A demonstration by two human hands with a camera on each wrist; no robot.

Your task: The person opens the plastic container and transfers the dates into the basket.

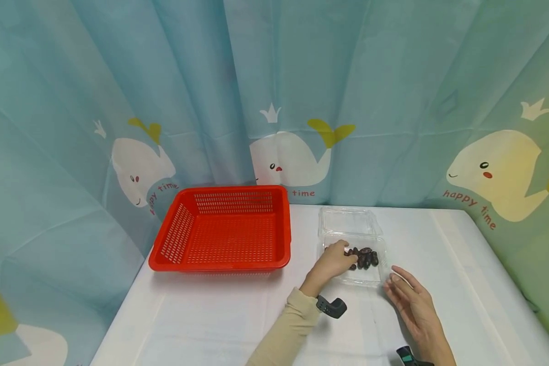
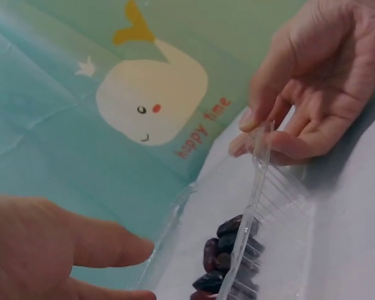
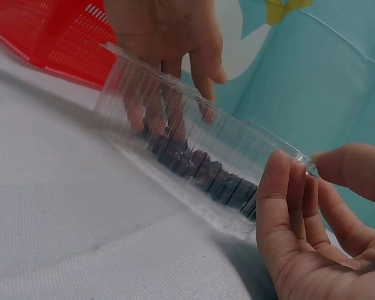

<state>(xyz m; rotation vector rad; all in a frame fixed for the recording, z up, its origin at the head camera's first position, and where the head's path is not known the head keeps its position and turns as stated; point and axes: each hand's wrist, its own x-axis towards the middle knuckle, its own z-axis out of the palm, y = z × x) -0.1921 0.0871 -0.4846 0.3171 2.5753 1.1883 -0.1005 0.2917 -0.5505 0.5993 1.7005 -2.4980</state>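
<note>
Dark brown dates (image 1: 366, 259) lie in a clear plastic clamshell container (image 1: 363, 278), whose lid (image 1: 347, 221) is folded back toward the curtain. My left hand (image 1: 335, 262) reaches down into the container from the left. In the right wrist view its fingers (image 3: 155, 122) extend down to the dates (image 3: 206, 170), and the left wrist view shows its thumb and finger apart. My right hand (image 1: 414, 305) is at the container's near right corner. Its thumb and fingers pinch the plastic rim (image 2: 260, 147), as the left wrist view shows.
A red slotted basket (image 1: 281, 259) stands left of the container on the white-covered table (image 1: 210, 320). Behind hangs a blue-green curtain (image 1: 393, 101) with whale prints, which also borders the left and right sides. Both wrists wear dark straps.
</note>
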